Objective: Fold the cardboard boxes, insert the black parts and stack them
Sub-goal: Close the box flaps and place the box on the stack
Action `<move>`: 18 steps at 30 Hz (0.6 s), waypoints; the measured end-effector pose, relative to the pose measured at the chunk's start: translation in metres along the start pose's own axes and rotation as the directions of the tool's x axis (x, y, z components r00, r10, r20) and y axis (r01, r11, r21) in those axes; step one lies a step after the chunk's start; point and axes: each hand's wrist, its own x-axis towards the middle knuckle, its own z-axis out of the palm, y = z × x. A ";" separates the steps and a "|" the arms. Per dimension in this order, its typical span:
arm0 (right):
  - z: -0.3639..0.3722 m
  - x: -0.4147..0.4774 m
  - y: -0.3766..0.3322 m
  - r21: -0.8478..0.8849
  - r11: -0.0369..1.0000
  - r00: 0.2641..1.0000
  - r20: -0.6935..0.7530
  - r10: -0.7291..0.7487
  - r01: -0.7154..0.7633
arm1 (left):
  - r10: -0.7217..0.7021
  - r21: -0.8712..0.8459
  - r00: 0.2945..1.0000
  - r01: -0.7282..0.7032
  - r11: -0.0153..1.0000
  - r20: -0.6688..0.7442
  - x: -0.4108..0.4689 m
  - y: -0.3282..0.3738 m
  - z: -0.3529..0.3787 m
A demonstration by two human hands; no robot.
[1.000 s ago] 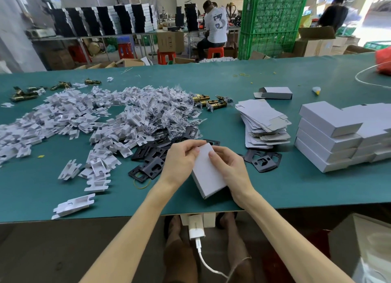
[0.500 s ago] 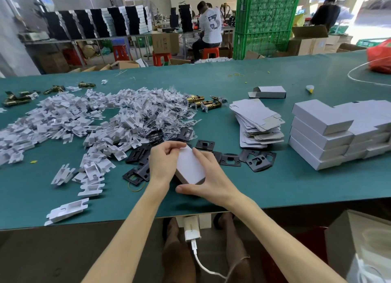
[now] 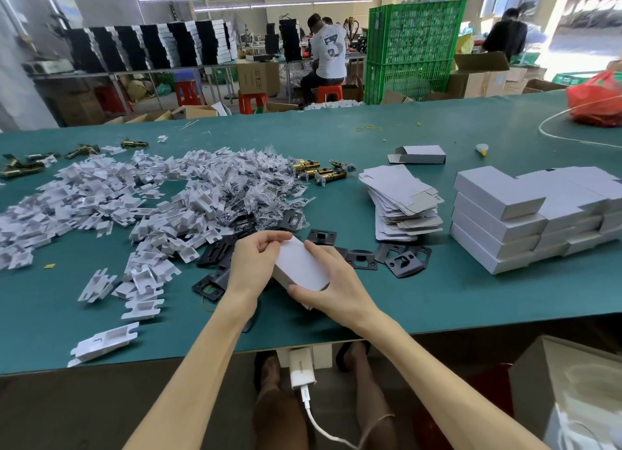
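A small white folded cardboard box (image 3: 300,267) sits low over the green table (image 3: 404,301) between both hands. My left hand (image 3: 250,262) grips its far left end, fingers curled over the top edge. My right hand (image 3: 331,286) holds its near right side, thumb along the near end and fingers on top. Black metal plates (image 3: 404,259) lie scattered just behind and right of the box, more black plates (image 3: 215,252) lying to the left. A pile of flat white box blanks (image 3: 402,207) lies right of centre. Finished white boxes (image 3: 505,213) are stacked at the right.
A big heap of white plastic inserts and bagged screws (image 3: 151,200) covers the left of the table. Brass latch parts (image 3: 318,171) lie behind it. One half-open box (image 3: 419,155) sits further back. A red bag (image 3: 595,101) and white cord are at far right. People work at benches beyond.
The box has come down from a raised, tilted hold to lie flatter near the table. My right hand shifted from its upper end to its near right side.
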 end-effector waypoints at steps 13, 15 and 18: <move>-0.073 -0.034 -0.020 -0.242 0.961 0.984 -0.084 -0.158 0.133 | -0.004 -0.375 0.981 0.077 0.924 0.193 -0.024 0.010 0.025; -0.110 -0.034 -0.026 -0.316 0.942 0.971 -0.167 -0.173 0.114 | 0.014 -0.433 0.975 0.086 0.897 0.223 -0.025 0.013 0.035; -0.174 -0.021 -0.031 -0.485 0.875 0.921 -0.334 -0.199 0.013 | -0.012 -0.397 0.970 0.110 0.911 0.241 -0.026 0.008 0.047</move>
